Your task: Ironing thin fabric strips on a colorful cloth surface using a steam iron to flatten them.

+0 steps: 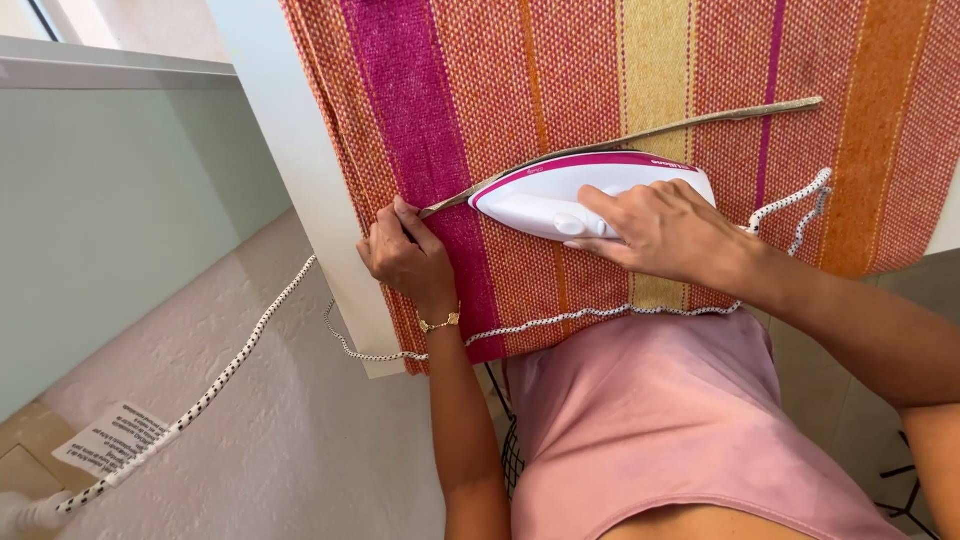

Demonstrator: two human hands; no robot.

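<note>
right hand (pixel 665 232) is wrapped over the handle of a white-and-magenta steam iron (pixel 560 192), fingers curled tight around it, soleplate resting on a thin beige fabric strip (pixel 700 120) that runs diagonally across the board. left hand (pixel 405 255) is pinched shut on the strip's near end, at the left edge of the striped woven cover (pixel 580 60).

judging from this, the strip presses best if the left hand holds it taut and flat, fingers well apart from the iron's tip, which sits just beside them. the iron should follow the strip's line, not wander onto the cover.

the strip looks narrow, flat and pale, like a tie or strap, its far end lying free toward the upper right. the speckled black-and-white cord (pixel 250 345) loops along the board's near edge and trails down to the left; keeping it off the strip seems wise.
</note>
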